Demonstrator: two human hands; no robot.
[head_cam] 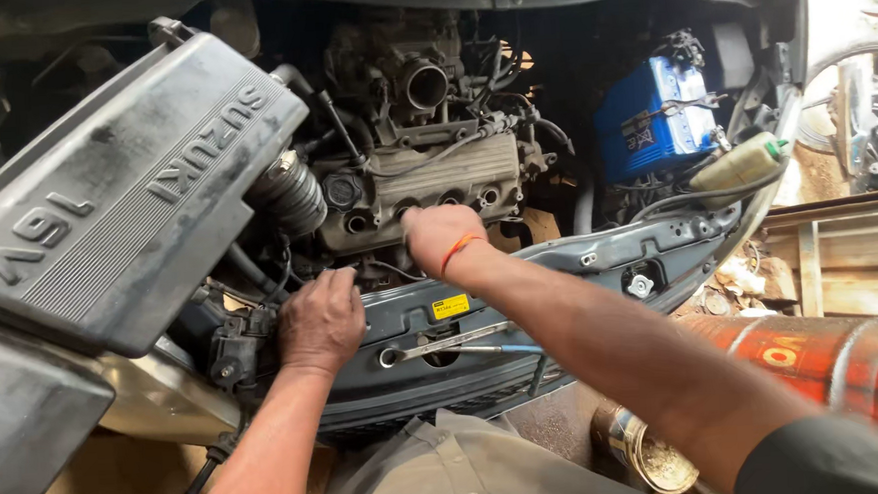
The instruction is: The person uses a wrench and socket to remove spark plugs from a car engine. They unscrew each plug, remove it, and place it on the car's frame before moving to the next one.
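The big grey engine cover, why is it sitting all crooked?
The grey engine cover is off its place, tilted at the left of the bay, its hose hanging loose. A spanner lies on the front panel between the left hand and right hand.

Both hands [320,318] in engine bay [425,168].

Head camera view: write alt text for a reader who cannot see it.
A person's left hand and right hand reach into a car's open engine bay at the grimy metal engine. A silver spanner lies on the grey front panel, a blue box-shaped battery behind.
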